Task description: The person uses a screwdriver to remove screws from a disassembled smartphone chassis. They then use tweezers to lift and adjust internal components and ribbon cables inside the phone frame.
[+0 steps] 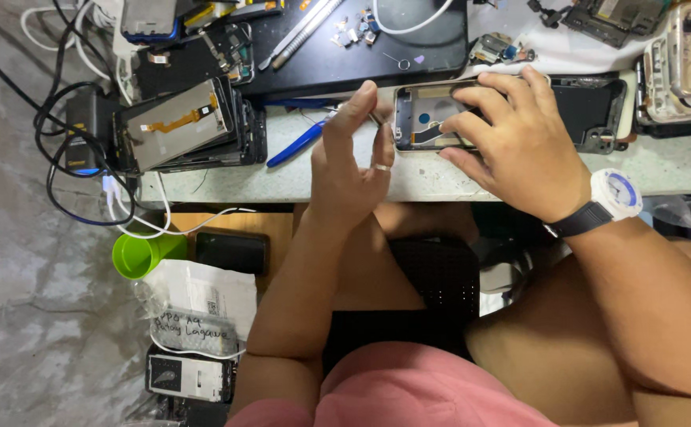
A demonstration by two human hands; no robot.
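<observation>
- Grey concrete floor is showing on the left, and a pale workbench (408, 180) is running across the top, crowded with phone parts.
- The left hand (353, 162) is rising upright at the bench's near edge, thumb and forefinger pinching a thin dark tool (378, 119) whose tip is pointing at the opened phone frame; a ring is sitting on one finger.
- The right hand (511, 138) is lying flat over the opened phone frame (424, 119), fingers spread and pressing it down onto the bench (a white wristwatch (614, 194) with a dark strap is sitting on the wrist).
- The frame is lying at the bench's middle, its inside facing up, with a blue dot and a dark flex strip showing.
- Just left of the left hand, a blue-handled tool (298, 142) is lying slanted on the bench.
- Further left, a stack of detached screens (187, 122) is resting with an orange ribbon cable on top, beside tangled black and white cables (68, 119).
- Behind the hands, a black mat (361, 51) is holding small screws and metal spudgers.
- Below the bench, a green cup (143, 255) is standing near a dark phone and plastic bags.
</observation>
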